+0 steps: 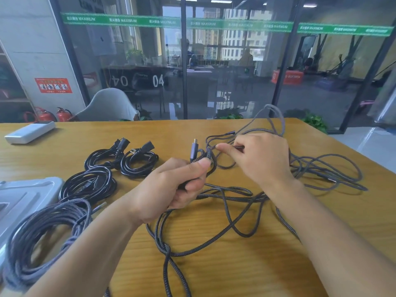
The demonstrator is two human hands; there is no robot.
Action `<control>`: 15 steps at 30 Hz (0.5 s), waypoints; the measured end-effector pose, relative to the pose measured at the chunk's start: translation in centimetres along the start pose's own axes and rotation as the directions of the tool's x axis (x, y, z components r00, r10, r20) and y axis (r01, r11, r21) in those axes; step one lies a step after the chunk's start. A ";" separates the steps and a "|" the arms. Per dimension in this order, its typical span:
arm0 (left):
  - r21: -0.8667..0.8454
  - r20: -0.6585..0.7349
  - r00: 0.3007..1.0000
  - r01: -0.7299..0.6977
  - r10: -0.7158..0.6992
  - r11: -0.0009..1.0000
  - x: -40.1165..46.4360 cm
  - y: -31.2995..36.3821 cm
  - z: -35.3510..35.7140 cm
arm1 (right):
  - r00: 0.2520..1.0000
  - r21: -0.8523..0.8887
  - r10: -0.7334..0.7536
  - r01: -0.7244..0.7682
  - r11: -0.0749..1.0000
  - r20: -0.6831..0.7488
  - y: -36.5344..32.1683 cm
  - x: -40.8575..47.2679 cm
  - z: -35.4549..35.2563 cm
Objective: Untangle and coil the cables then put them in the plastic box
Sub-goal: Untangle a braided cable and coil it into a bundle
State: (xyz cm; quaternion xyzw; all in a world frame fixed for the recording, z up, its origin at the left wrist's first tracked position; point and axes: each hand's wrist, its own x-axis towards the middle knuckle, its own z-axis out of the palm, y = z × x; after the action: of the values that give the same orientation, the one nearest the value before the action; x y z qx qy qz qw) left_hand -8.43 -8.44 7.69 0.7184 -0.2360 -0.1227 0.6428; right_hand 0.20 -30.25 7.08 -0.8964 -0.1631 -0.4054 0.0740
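Head view: green bands (227, 24) across the glass wall read "MAXIMUM", and white "04" (158, 80) shows behind the glass, mirrored beside it. A red sign (53, 85) on the pillar is too small to read.

On the table (214, 264) the plastic box (27, 196) sits at the left edge; nothing can be seen inside it. Just right of the box lie three black coils (89, 185) and, nearer the camera, a coiled grey braided cable (45, 230) touching the box.

Further right of the box, the tangled braided cable (235, 213) sprawls in loose loops. The left hand (177, 185) has fingers curled round a bunch of it, thumb pressed on top, a plug (194, 150) sticking up. The right hand (261, 159) pinches a strand between thumb and forefinger.

A white device (30, 131) lies beyond the box.
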 end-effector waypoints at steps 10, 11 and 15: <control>0.223 -0.134 0.991 0.022 0.008 0.975 1.0 -1.8 0.3 | 0.983 0.534 0.150 -0.183 0.825 0.106 -2.3 -0.7 -1.8; 0.229 -0.164 0.986 0.024 0.015 0.973 1.1 -2.0 0.4 | 0.975 0.584 0.142 -0.216 0.783 0.169 -2.6 -0.8 -2.1; 0.209 -0.310 0.949 0.015 0.052 0.978 1.4 -2.8 0.0 | 0.922 0.742 0.034 -0.332 0.582 0.386 -4.3 -1.3 -2.7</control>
State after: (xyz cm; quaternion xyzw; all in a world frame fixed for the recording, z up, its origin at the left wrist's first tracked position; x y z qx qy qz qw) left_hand -6.72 -9.00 5.13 0.7900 -0.1495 0.0245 0.5941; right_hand -3.99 -27.25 7.90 -0.8351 -0.2412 -0.1237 0.4786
